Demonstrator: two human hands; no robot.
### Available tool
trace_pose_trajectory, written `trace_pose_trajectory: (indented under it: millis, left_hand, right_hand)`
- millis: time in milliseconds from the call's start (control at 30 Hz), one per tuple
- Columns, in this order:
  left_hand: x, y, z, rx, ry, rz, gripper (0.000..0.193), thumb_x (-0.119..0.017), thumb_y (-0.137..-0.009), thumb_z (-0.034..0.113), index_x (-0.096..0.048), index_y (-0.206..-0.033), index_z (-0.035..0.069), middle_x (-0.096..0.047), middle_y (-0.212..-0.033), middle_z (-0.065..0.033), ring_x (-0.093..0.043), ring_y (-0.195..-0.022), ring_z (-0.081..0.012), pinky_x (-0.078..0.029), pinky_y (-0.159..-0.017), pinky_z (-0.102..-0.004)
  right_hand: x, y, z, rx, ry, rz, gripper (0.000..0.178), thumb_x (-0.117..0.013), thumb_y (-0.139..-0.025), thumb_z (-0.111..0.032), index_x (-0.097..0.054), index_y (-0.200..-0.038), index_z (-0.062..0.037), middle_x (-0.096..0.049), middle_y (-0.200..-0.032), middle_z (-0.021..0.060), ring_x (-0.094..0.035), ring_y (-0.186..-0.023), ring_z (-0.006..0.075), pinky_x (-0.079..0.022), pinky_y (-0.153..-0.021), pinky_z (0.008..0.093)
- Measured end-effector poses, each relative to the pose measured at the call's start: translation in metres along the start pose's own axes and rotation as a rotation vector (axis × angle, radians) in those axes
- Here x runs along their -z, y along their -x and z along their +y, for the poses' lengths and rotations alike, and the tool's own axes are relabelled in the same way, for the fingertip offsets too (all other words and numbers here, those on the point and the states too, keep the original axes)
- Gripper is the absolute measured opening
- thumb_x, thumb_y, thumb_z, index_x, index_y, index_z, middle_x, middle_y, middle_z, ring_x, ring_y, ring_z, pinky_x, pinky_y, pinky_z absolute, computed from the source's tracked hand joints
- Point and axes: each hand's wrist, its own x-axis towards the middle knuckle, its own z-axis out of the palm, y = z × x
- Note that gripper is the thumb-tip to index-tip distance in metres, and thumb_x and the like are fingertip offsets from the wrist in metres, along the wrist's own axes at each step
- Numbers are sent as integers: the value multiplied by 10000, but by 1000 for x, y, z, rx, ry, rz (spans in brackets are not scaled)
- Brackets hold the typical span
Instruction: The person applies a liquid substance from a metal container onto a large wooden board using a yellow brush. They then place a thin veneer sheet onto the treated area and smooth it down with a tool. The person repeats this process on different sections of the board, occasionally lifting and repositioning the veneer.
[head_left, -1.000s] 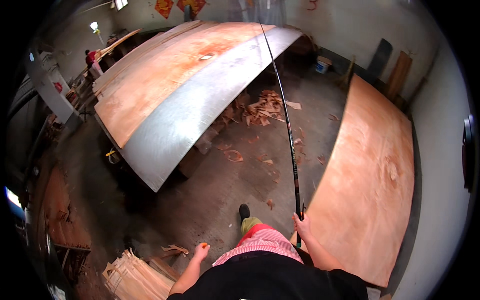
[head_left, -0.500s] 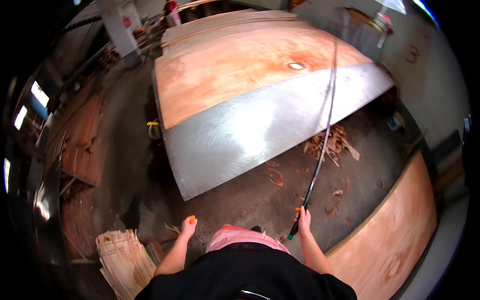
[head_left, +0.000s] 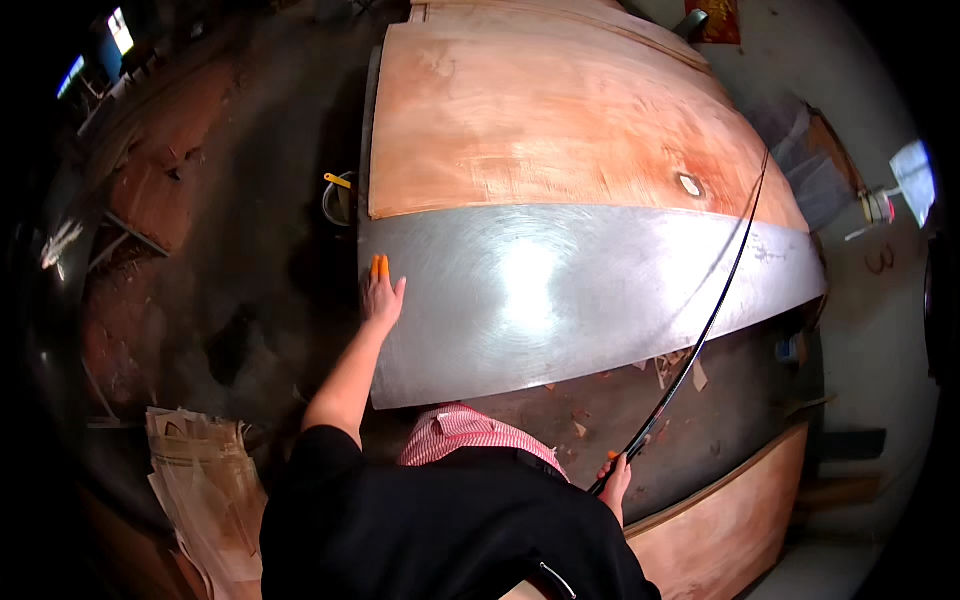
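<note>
My right hand (head_left: 614, 476) is wrapped round the lower end of a long, thin black rod (head_left: 690, 362). The rod slants up and away to the right over a shiny metal tabletop (head_left: 450, 330), its tip in front of the far wood sheet. My left hand (head_left: 380, 296) is stretched out flat at the tabletop's left edge, with orange covers on some fingertips. Whether it touches the metal I cannot tell. Behind the bare metal lies a large reddish-brown wood veneer sheet (head_left: 530, 120) with a small hole (head_left: 690, 185) toward its right.
A bucket (head_left: 338, 203) with a yellow handle sticking out stands left of the table. Veneer strips (head_left: 205, 480) are stacked at lower left. A large wood sheet (head_left: 735, 520) lies at lower right. Wood scraps (head_left: 672, 368) litter the floor under the table's near edge.
I have come closer to the table. My left hand has reached forward from beside my waist to the metal's left edge, its curled fingers now straightened. The rod stays in my right hand.
</note>
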Motion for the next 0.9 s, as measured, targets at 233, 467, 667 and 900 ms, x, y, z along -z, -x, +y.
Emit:
trace_pose_trajectory:
  millis: [233, 467, 667, 900]
  left_hand:
    - [-28, -91, -20, -43, -231, -63, 629, -487, -780, 360, -232, -1265, 52, -245, -1315, -123, -200, -1224, -246, -163, -980, -446]
    - [-44, -135, -26, -38, -317, -54, 632, -449, -789, 407, -236, -1263, 48, -303, -1283, -130, -225, -1215, -239, -141, -985, -448]
    - [-45, -188, -32, 403, 150, -54, 642, -467, -777, 400, -262, -1239, 4, -447, -1137, -184, -384, -1094, -271, -287, -910, -399]
    - [-24, -251, -42, 347, 7, 111, 443, -616, -655, 365, -542, -942, 35, -527, -932, -147, -508, -874, -262, -408, -759, -334]
  right_hand:
    - [-43, 0, -14, -15, 22, 5, 224, -427, -859, -283, -437, -802, -67, -372, -515, 11, -368, -412, 106, -324, -375, 227]
    - [-70, 8, -16, -54, 73, 87, 221, -431, -857, -281, -444, -816, -64, -380, -526, 14, -382, -425, 104, -326, -382, 225]
    - [-93, 2, -14, -105, 114, 125, 211, -439, -850, -279, -449, -822, -69, -384, -527, 17, -390, -422, 111, -331, -383, 229]
    - [-100, 3, -20, -104, 168, 118, 226, -436, -852, -277, -475, -821, -57, -392, -519, 15, -400, -424, 113, -333, -385, 231]
